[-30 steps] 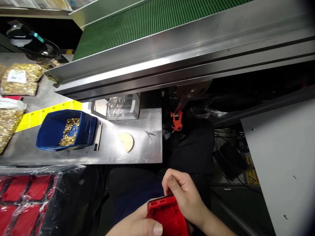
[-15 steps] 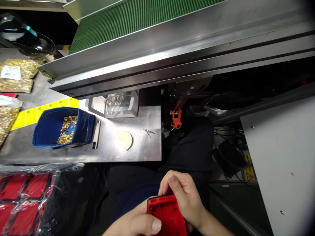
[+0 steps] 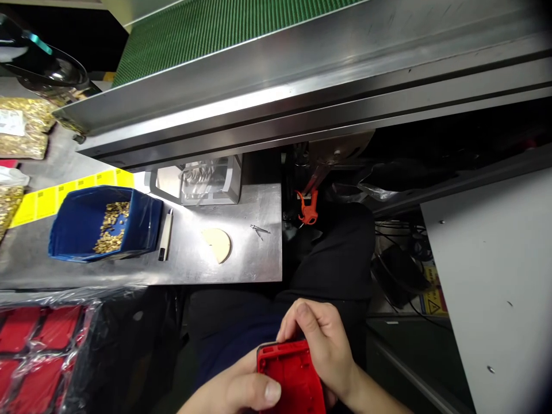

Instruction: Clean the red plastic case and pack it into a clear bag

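Head view | shiny metal desk (image 3: pixel 248 264) | red case (image 3: pixel 293 382) in front of desk's near edge, gripped by left hand (image 3: pixel 244 391); right hand (image 3: pixel 325 348) curled against it, cannot tell whether gripping | on desk: blue bin (image 3: pixel 146 221), yellow label strip (image 3: pixel 47 201) | above desk's far side: green conveyor (image 3: pixel 224 29) | right of desk: grey panel (image 3: pixel 487 270)

So my cam's on my head, looking forward and down: left hand (image 3: pixel 244 389) and right hand (image 3: pixel 330 348) up close at the bottom, metal bench (image 3: pixel 248 267) beyond, green belt (image 3: pixel 233 26) crossing up top.

Blue bin (image 3: pixel 146 221) appears further left in view
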### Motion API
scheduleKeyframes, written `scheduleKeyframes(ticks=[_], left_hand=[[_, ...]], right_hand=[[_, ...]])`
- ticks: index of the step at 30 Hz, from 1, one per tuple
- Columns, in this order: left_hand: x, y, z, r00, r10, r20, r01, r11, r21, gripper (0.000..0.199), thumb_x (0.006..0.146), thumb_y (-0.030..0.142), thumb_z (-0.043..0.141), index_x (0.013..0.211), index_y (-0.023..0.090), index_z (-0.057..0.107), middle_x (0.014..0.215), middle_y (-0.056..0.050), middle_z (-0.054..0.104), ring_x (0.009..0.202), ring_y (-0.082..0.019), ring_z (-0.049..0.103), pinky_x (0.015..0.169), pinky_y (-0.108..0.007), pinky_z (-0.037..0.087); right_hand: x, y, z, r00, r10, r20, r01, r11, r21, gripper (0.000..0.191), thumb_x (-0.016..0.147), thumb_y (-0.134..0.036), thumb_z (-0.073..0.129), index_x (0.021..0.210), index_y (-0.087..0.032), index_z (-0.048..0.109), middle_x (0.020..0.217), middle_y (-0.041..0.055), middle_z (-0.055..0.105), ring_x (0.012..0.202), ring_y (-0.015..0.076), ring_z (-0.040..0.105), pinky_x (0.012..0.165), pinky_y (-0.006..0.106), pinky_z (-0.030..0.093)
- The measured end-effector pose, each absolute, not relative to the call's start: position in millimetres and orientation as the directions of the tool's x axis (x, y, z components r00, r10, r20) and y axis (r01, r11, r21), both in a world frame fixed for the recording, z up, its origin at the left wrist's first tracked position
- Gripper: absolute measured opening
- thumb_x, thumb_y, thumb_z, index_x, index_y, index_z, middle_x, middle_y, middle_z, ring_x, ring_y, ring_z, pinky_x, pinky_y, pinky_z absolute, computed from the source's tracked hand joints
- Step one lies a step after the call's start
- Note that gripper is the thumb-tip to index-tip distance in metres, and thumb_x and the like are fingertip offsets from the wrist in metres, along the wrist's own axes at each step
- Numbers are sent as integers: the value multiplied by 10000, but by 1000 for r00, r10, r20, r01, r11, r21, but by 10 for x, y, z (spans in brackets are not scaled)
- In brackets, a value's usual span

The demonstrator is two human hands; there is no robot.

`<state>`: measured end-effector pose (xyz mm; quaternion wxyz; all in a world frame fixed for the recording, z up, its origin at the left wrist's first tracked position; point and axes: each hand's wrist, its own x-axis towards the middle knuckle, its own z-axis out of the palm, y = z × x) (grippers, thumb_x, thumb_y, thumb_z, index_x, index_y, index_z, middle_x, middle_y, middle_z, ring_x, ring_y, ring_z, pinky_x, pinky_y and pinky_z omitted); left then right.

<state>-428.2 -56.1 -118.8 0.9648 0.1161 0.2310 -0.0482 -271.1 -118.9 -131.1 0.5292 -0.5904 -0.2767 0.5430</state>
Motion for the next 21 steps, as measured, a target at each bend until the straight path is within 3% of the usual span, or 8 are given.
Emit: scheduleKeyframes(ticks=[5, 7, 11, 14, 18, 20, 21], left_hand=[[-4267, -555, -1169, 877, -3, -481, 98, 980, 172, 565, 738, 384, 760, 1219, 91, 723, 1041, -158, 778, 1028, -314, 729, 817, -281, 509], [-4255, -539, -1164, 889, -15, -457, 107, 979, 176, 555, 747, 402, 750, 1197, 78, 734, 1068, -169, 772, 1045, -316, 722, 840, -287, 508], [-4256, -512, -1171, 898, -46, -438, 148, 969, 200, 613, 737, 447, 755, 1205, 52, 731, 1128, -201, 759, 1044, -314, 723, 875, -301, 513], [-4296, -522, -1191, 884, -68, -462, 188, 957, 219, 709, 724, 483, 763, 1255, 18, 699, 1180, -246, 741, 1053, -316, 722, 888, -305, 508], [-4340, -564, -1222, 889, -31, -457, 129, 974, 185, 866, 739, 440, 766, 1477, 68, 511, 1220, -270, 728, 1056, -321, 727, 880, -336, 496], [-4335, -578, -1228, 898, -8, -440, 94, 980, 174, 915, 761, 429, 757, 1544, 101, 414, 1219, -274, 728, 1065, -325, 726, 892, -360, 493], [-4327, -580, -1228, 899, -1, -438, 89, 979, 181, 888, 769, 431, 751, 1528, 95, 435, 1213, -281, 728, 1063, -334, 727, 888, -368, 495]], right_hand=[[-2740, -1216, -1381, 514, 799, -311, -95, -307, -947, 488, 1080, -407, 426, 633, -211, 420, 621, -27, 431, 582, 117, 436, 568, 269, 347], [-2740, -1197, -1375, 493, 810, -319, -112, -304, -946, 484, 1083, -410, 415, 646, -207, 465, 634, -17, 474, 602, 122, 474, 583, 265, 375], [-2696, -1161, -1309, 283, 900, -332, -218, -277, -936, 496, 1086, -408, 409, 774, -193, 729, 730, 46, 727, 685, 163, 675, 649, 274, 497], [-2636, -1196, -1344, 184, 960, -212, -164, -183, -969, 483, 1081, -395, 416, 826, -201, 777, 781, 63, 780, 710, 186, 719, 689, 304, 523], [-2553, -1238, -1491, 517, 856, -7, 85, -60, -995, 551, 1076, -381, 415, 582, -203, 583, 539, 5, 564, 538, 137, 518, 608, 299, 417], [-2525, -1206, -1500, 588, 807, -62, 64, -123, -990, 544, 1077, -385, 425, 582, -202, 562, 522, -15, 501, 507, 124, 472, 549, 274, 379], [-2516, -1181, -1478, 533, 838, -117, 24, -154, -988, 511, 1075, -413, 437, 653, -201, 632, 565, -5, 558, 533, 128, 522, 554, 265, 406]])
